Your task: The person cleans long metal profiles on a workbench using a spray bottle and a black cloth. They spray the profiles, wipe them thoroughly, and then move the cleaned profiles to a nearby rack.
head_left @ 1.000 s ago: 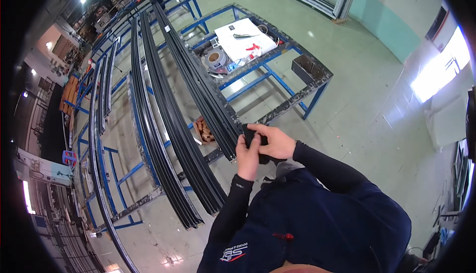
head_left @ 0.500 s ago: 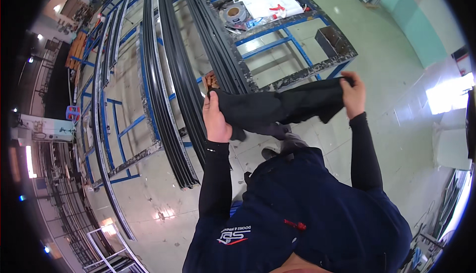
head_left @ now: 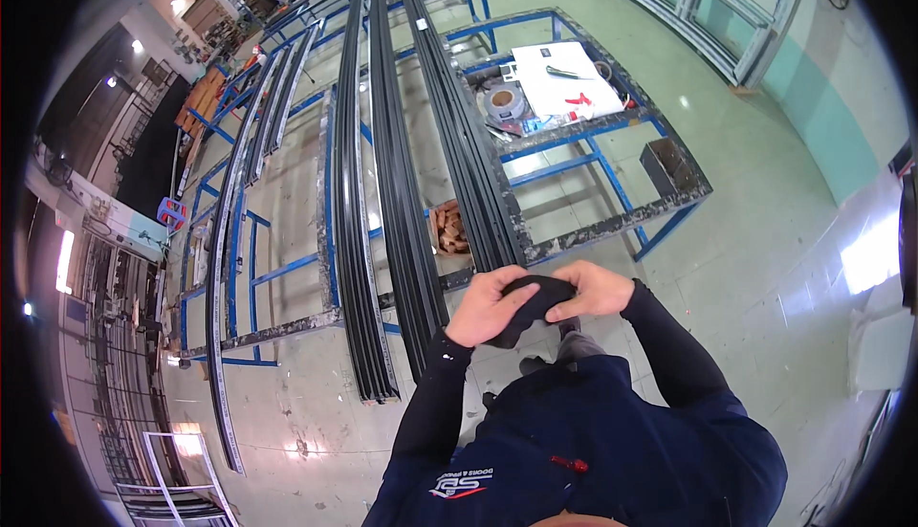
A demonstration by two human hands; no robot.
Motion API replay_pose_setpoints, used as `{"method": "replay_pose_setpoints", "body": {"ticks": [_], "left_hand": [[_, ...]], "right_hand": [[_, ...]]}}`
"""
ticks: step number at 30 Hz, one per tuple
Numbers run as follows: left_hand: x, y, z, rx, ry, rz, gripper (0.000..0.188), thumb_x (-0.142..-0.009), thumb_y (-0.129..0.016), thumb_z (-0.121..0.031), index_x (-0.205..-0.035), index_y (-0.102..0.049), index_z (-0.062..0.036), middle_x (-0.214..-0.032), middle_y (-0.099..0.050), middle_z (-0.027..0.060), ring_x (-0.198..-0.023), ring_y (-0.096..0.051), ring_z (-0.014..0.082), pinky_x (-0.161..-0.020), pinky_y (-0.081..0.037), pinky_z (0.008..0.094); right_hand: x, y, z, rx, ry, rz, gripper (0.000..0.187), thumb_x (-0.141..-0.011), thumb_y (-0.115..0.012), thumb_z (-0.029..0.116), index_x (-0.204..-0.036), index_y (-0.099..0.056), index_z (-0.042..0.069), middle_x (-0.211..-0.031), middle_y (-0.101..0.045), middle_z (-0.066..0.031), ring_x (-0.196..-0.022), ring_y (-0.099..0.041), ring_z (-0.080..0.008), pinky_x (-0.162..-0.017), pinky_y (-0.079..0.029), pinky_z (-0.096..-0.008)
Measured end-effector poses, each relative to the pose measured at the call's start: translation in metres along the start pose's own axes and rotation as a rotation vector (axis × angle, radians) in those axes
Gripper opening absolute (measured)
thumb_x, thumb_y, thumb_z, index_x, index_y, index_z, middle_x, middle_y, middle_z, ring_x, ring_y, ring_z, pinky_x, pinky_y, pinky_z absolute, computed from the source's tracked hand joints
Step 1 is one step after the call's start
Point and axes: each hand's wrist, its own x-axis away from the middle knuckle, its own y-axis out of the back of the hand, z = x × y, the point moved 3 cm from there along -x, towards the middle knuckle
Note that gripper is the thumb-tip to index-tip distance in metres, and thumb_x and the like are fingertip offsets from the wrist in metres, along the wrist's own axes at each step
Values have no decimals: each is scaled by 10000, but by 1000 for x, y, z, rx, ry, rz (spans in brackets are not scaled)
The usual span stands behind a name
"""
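Note:
A black cloth (head_left: 528,309) is bunched up small between my two hands, in front of my torso. My left hand (head_left: 486,307) grips its left part, with the thumb lying across the top. My right hand (head_left: 591,292) pinches its right end between thumb and fingers. Part of the cloth is hidden behind the hands. Just beyond my left hand lie the near ends of the long dark profiles (head_left: 459,144).
A blue-framed work table (head_left: 612,230) bears white paper (head_left: 564,79), a tape roll (head_left: 503,102) and red-handled pliers (head_left: 579,100). More dark profiles (head_left: 356,240) jut over the racks at left. Wood pieces (head_left: 449,229) lie in a box beneath. Framed panels (head_left: 708,10) lean at far right.
The black cloth was stretched wide between my hands and is now gathered into a bunch. My hands have come close together, and the view has shifted.

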Motion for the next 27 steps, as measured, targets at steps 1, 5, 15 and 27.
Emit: {"method": "replay_pose_setpoints", "body": {"ticks": [1, 5, 15, 27], "left_hand": [[9, 8, 11, 67, 60, -74, 105, -975, -667, -78, -1018, -682, 17, -871, -685, -2, -815, -607, 45, -735, -511, 229], [30, 27, 38, -94, -93, -402, 127, -904, -699, -13, -1022, -665, 18, -907, -684, 33, -847, -625, 84, -765, -512, 251], [80, -38, 58, 203, 74, -439, 223, -922, -724, -104, -1101, -686, 23, -946, -704, 105, -877, -661, 162, -795, -518, 301], [67, -8, -6, 289, -234, -362, 300, -839, -798, -60, -1098, -656, -5, -1052, -700, 112, -978, -674, 228, -914, -529, 339]], "right_hand": [[-1, -5, -2, -127, -73, 54, 402, -888, -803, 182, -1202, -640, -9, -1012, -702, -15, -935, -617, -96, -848, -512, -289], [-16, -33, -1, 111, -107, 235, 323, -1008, -665, 320, -1051, -674, 1, -850, -643, 33, -814, -551, -57, -746, -481, -255], [-21, -29, 45, 192, 236, -443, 194, -994, -676, 188, -976, -717, -1, -1000, -713, -36, -946, -598, -62, -836, -498, -268], [-15, -34, 45, 46, 333, -469, 185, -968, -695, 166, -958, -695, -19, -761, -656, -45, -735, -595, -94, -666, -489, -323]]}}
